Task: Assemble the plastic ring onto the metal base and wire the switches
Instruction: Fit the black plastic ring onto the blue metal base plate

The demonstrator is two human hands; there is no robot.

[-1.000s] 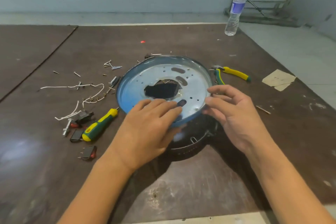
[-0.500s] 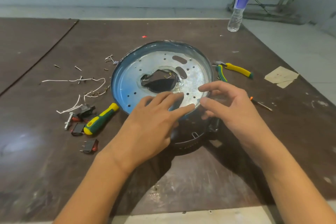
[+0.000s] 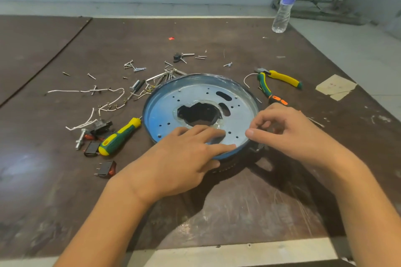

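I look down at the brown tabletop. The round metal base sits in the middle. It is shiny grey with a blue rim and a big hole. The black plastic ring is under it, and I see only a bit of it at the near edge.

The left hand lies flat on the near side of the base. Its grip is apart, with the fingers straight. The right hand is at the right rim of the base with its fingers curled. I cannot tell if its grip has hold of anything.

The switches lie left of the base, small and black with some red. A green and yellow screwdriver lies among them. White wires and little screws lie farther back. The pliers lie right of the base. A water bottle stands at the far right corner.
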